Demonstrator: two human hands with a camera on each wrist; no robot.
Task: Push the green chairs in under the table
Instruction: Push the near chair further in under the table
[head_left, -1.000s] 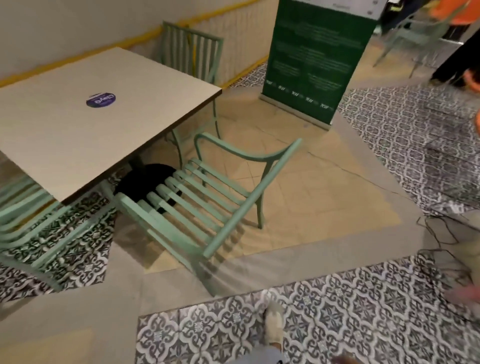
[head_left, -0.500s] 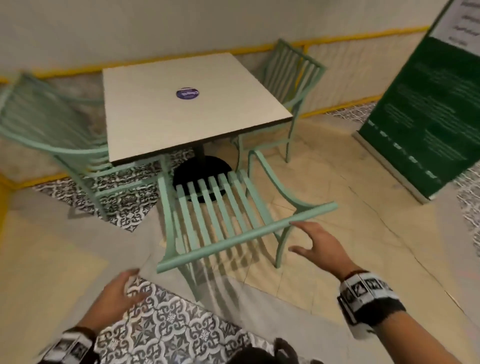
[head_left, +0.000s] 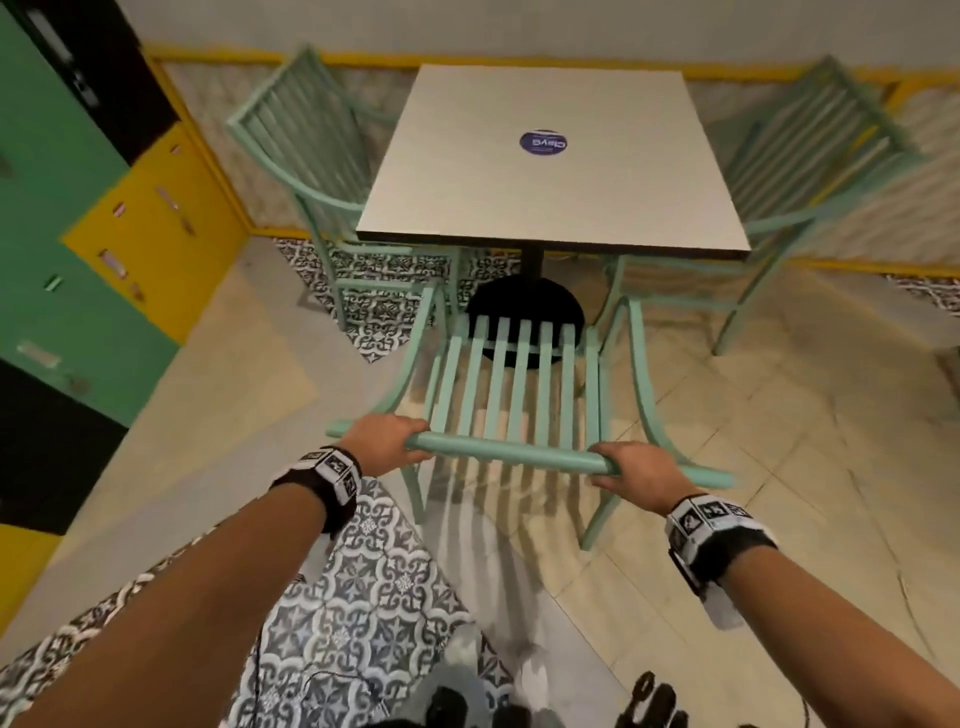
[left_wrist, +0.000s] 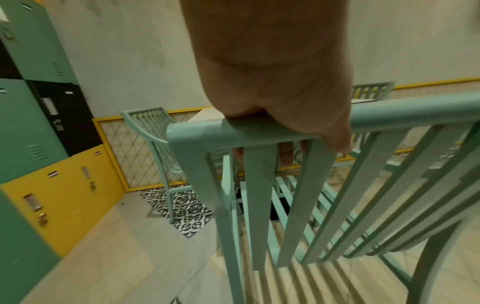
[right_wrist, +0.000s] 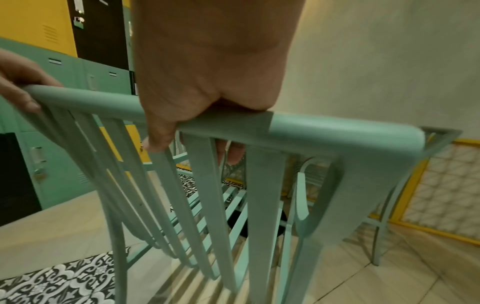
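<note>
Both hands are gripping the near green chair's top rail (head_left: 511, 453): left hand (head_left: 387, 441), right hand (head_left: 636, 473). Chair is standing at table's (head_left: 540, 171) near edge, seat mostly out.

Noted lockers (head_left: 78, 249) in green, yellow and black panels along the left wall, with small handles and vent slots, seen also in the left wrist view (left_wrist: 59, 185). Recorded a floor of plain beige tiles (head_left: 779, 467) broken by patches of black-and-white patterned tiles (head_left: 363, 597), with a thin dark cable (head_left: 311, 680) lying across the near patch. Logged a pale wall (head_left: 519, 26) bordered below by a yellow rail (head_left: 753, 73) over a lattice-patterned panel (left_wrist: 122, 156), and a round blue sticker (head_left: 543, 142) with lettering too blurred to read.
</note>
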